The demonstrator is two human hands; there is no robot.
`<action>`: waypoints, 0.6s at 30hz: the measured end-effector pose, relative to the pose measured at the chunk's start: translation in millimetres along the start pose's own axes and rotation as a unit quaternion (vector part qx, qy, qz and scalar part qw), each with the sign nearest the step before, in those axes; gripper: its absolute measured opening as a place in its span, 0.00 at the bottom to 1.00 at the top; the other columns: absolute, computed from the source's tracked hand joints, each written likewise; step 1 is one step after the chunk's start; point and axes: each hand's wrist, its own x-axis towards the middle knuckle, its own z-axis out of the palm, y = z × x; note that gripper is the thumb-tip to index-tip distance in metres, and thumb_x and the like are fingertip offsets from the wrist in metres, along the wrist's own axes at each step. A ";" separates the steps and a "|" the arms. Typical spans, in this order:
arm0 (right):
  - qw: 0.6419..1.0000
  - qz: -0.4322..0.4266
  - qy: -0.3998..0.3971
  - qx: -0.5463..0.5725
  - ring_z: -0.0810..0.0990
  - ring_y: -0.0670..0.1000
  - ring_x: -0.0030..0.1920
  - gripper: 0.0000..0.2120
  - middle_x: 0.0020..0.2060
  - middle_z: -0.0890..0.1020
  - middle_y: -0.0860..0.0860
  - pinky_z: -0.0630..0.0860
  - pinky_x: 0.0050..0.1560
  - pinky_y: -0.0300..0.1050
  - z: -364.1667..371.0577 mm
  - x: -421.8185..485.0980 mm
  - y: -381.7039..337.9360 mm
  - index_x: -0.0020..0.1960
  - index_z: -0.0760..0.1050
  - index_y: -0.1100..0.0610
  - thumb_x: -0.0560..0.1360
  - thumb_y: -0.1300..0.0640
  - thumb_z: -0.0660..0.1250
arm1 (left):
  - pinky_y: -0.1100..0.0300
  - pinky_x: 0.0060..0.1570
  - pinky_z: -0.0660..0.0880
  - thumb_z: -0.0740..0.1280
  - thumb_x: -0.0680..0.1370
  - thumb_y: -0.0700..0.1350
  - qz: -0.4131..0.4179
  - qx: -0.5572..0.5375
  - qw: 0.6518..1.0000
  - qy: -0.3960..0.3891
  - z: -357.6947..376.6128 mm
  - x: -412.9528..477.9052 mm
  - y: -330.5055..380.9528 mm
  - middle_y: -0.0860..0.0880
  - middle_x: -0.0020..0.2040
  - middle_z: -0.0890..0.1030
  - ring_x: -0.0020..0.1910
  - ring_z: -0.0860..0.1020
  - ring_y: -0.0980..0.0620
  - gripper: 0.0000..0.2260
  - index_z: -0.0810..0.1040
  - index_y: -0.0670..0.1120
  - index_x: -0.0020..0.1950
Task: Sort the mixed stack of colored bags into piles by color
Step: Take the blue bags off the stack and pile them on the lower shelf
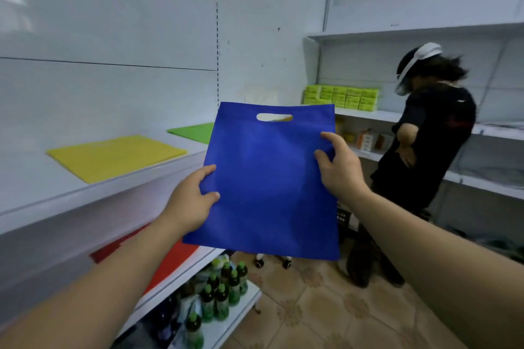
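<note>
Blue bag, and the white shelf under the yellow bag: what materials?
The blue bag looks like non-woven synthetic fabric: matte, no sheen, with a die-cut handle slot, and it bows softly rather than creasing. The shelf is smooth white with a slight sheen and a deep front lip, probably painted sheet metal, though laminate cannot be ruled out.

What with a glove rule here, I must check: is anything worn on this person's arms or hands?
Nothing shows. The left hand and right hand are ungloved, without rings or watch; the left forearm and right forearm are bare, no sleeves in view.
</note>
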 end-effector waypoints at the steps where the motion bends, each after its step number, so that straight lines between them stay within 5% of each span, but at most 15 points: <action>1: 1.000 0.005 0.000 -0.009 0.71 0.43 0.37 0.21 0.41 0.71 0.43 0.68 0.34 0.32 -10.4 3.3 11.6 0.73 0.63 0.48 0.81 0.53 0.60 | 0.61 0.62 0.67 0.66 0.76 0.36 0.000 0.005 1.000 -0.002 16.4 2.6 4.7 0.49 0.70 0.70 0.66 0.71 0.49 0.25 0.67 0.48 0.73; 7: 0.999 0.021 -0.008 -0.049 0.71 0.42 0.38 0.21 0.40 0.71 0.42 0.66 0.43 0.40 -41.7 23.8 68.8 0.73 0.63 0.50 0.81 0.53 0.60 | 0.67 0.58 0.63 0.66 0.77 0.37 -0.006 0.020 0.999 -0.031 84.9 17.8 19.4 0.49 0.71 0.69 0.68 0.69 0.50 0.25 0.66 0.46 0.73; 13: 0.997 0.039 -0.034 -0.060 0.71 0.41 0.38 0.21 0.41 0.72 0.42 0.66 0.35 0.36 -21.8 48.1 109.4 0.73 0.63 0.50 0.81 0.54 0.60 | 0.67 0.52 0.64 0.66 0.77 0.38 -0.041 0.018 0.998 -0.042 120.7 39.7 -4.0 0.50 0.71 0.69 0.66 0.70 0.51 0.25 0.65 0.48 0.73; 18: 0.994 0.061 -0.080 -0.053 0.74 0.46 0.46 0.22 0.60 0.75 0.49 0.72 0.49 0.43 28.5 91.4 141.3 0.74 0.62 0.49 0.81 0.53 0.60 | 0.64 0.52 0.67 0.66 0.77 0.37 -0.082 0.017 0.996 -0.043 144.2 81.3 -47.4 0.49 0.70 0.70 0.64 0.72 0.50 0.25 0.66 0.47 0.73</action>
